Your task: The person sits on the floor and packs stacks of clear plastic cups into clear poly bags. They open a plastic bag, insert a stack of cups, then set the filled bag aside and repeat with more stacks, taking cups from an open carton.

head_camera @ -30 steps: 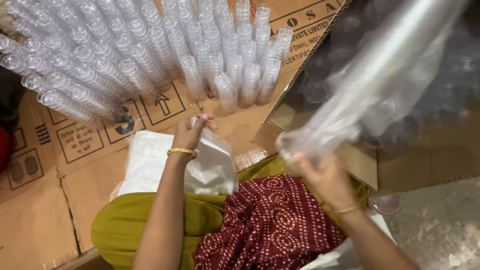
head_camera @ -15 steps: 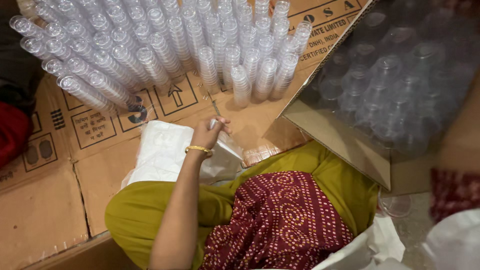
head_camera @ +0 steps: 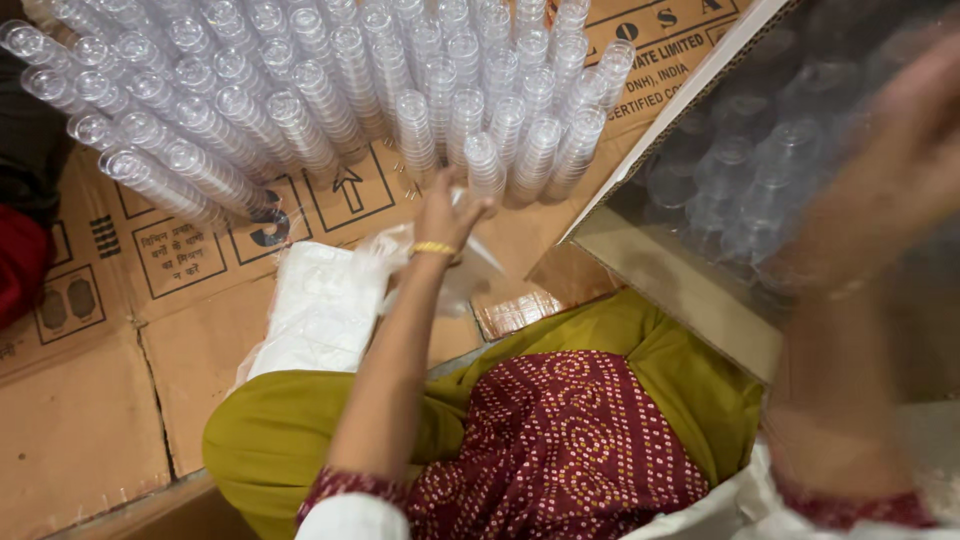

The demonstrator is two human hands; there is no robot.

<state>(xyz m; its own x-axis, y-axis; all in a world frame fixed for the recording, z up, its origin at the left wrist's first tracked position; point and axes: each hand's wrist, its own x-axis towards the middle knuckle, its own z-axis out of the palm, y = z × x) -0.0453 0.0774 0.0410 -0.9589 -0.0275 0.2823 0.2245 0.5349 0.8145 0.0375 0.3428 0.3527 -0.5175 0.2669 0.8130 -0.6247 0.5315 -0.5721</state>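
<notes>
My left hand (head_camera: pixel 447 205), a gold bangle on its wrist, reaches forward to the near end of a short stack of clear plastic cups (head_camera: pixel 484 160). It pinches a thin clear plastic bag (head_camera: pixel 392 246) that trails back under the wrist. Many long stacks of clear cups (head_camera: pixel 300 110) lie fanned out on flattened cardboard (head_camera: pixel 80 430) beyond it. My right hand (head_camera: pixel 900 170) is raised close to the camera at the right. It is heavily blurred, so its fingers are unreadable. It hangs in front of an open cardboard box (head_camera: pixel 690 300) with more clear cups (head_camera: pixel 750 190) inside.
A pile of flat white plastic bags (head_camera: pixel 320 310) lies on the cardboard beside my left knee. My lap in green and maroon cloth (head_camera: pixel 560 450) fills the lower middle. A red and dark object (head_camera: pixel 20 260) sits at the left edge.
My left hand has moved forward from the bag pile up to the cup stacks. My right hand let the large clear bag drop out of view and has risen, blurred, at the right.
</notes>
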